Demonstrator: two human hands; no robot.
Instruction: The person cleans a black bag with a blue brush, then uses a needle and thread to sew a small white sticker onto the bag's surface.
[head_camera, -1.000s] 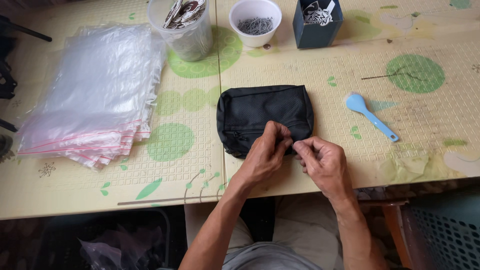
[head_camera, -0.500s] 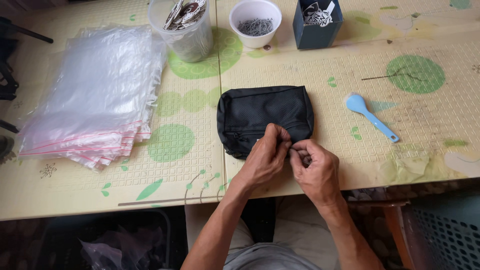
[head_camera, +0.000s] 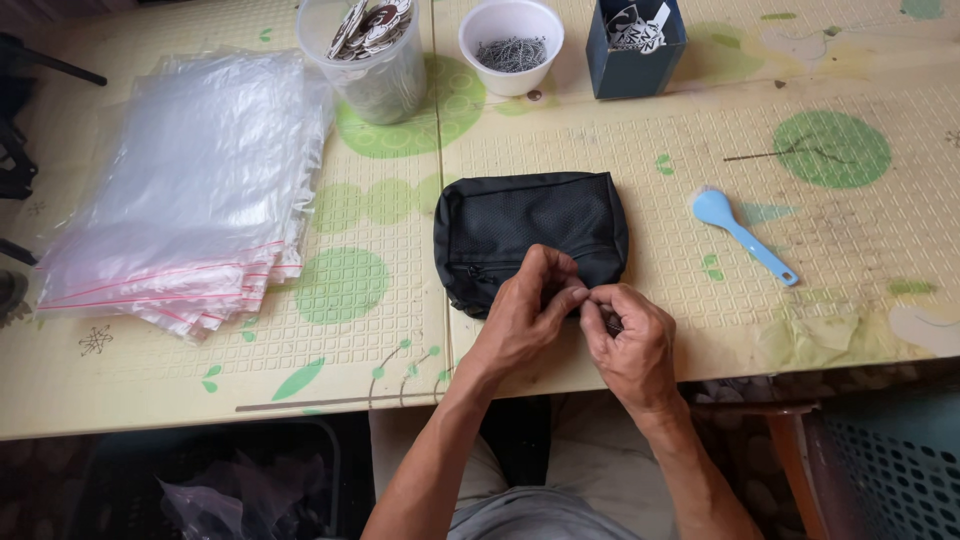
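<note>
Black pouch (head_camera: 530, 235) on table; left hand (head_camera: 525, 310), right hand (head_camera: 630, 340) grip pinching its near edge

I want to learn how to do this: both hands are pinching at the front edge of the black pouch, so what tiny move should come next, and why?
Probably a short pull sideways along the zipper line. The left hand and right hand meet fingertip to fingertip at the near edge of the black pouch, where a zipper runs. What they pinch is hidden, so this is a guess.

A stack of clear plastic zip bags with red seal lines (head_camera: 190, 200) is laid flat at the left of the surface (head_camera: 560, 150); no labels, signs or screens are seen.
</note>
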